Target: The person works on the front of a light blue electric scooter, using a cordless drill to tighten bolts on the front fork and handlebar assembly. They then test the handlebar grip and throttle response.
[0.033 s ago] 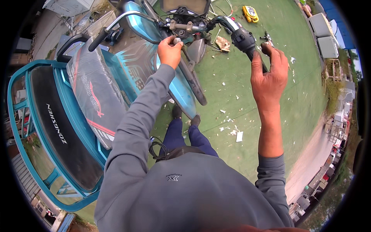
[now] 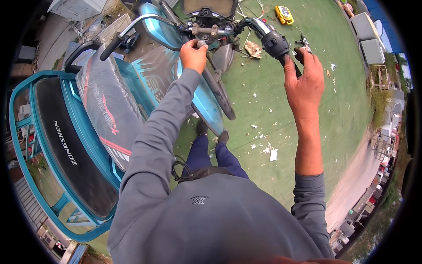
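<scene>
My left hand (image 2: 193, 57) is closed in a pinch at the middle of a tricycle's handlebar (image 2: 224, 32). Between its thumb and fingertips shows a small grey rounded piece (image 2: 201, 44), too small to name, close to the round lock (image 2: 206, 38) below the bar clamp. At the right end of the bar, my right hand (image 2: 307, 86) hangs over the black grip (image 2: 297, 69). Its thumb lies along the grip near the black switch housing (image 2: 275, 44). The fingers stay apart, bent on the grip's far side and not wrapped round it.
A dark display (image 2: 209, 8) tops the bar. The left grip (image 2: 111, 47) reaches over a plastic-wrapped seat (image 2: 107, 99), beside a blue-framed backrest (image 2: 70, 154). White scraps (image 2: 273, 154), a yellow device (image 2: 284, 15) and a stained piece (image 2: 253, 49) lie on the green floor (image 2: 338, 110).
My right hand has shifted slightly left, closer over the grip. My left hand keeps its pinch near the lock.
</scene>
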A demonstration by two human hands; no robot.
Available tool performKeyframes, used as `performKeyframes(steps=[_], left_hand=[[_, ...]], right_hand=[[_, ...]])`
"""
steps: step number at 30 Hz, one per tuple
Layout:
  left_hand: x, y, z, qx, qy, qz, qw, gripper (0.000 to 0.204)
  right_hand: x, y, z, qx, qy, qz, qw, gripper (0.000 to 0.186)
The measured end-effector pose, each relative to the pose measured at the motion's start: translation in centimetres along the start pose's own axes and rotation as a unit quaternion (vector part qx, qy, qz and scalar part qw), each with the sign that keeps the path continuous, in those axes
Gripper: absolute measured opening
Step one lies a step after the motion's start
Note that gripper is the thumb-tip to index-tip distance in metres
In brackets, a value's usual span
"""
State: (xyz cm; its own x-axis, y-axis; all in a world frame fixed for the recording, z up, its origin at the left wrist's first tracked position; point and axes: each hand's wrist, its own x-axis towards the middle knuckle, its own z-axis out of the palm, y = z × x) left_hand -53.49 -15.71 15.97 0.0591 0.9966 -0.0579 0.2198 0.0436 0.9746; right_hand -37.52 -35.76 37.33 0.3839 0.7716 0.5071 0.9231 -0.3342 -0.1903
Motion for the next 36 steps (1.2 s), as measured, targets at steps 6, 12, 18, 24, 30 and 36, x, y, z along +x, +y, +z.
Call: performKeyframes(steps=[6, 12, 18, 24, 30, 36], left_hand=[[3.8, -3.5, 4.8, 0.133, 0.111, 0.035, 0.984, 0.039], [4.2, -4.6, 6.0, 0.142, 0.126, 0.066, 0.980, 0.038], [3.6, -3.9, 6.6, 0.144, 0.132, 0.059, 0.979, 0.042], [4.5, -5.4, 7.3, 0.145, 0.162, 0.070, 0.974, 0.044], [4.5, -4.5, 6.9, 0.096, 0.157, 0.019, 0.983, 0.041], [4.0, -2.8, 5.9, 0.090, 0.119, 0.002, 0.989, 0.041]], right_hand=[[-0.3, -0.5, 1.0, -0.071, -0.054, 0.066, 0.994, 0.030], [-0.3, -0.3, 1.0, -0.069, -0.050, 0.064, 0.994, 0.031], [-0.1, 0.0, 1.0, -0.075, -0.053, 0.059, 0.994, 0.031], [0.1, -0.3, 1.0, -0.067, -0.058, 0.063, 0.994, 0.032], [0.4, -0.3, 0.6, -0.040, -0.072, 0.089, 0.993, 0.031], [0.5, -0.3, 0.4, -0.006, -0.089, 0.112, 0.990, 0.032]])
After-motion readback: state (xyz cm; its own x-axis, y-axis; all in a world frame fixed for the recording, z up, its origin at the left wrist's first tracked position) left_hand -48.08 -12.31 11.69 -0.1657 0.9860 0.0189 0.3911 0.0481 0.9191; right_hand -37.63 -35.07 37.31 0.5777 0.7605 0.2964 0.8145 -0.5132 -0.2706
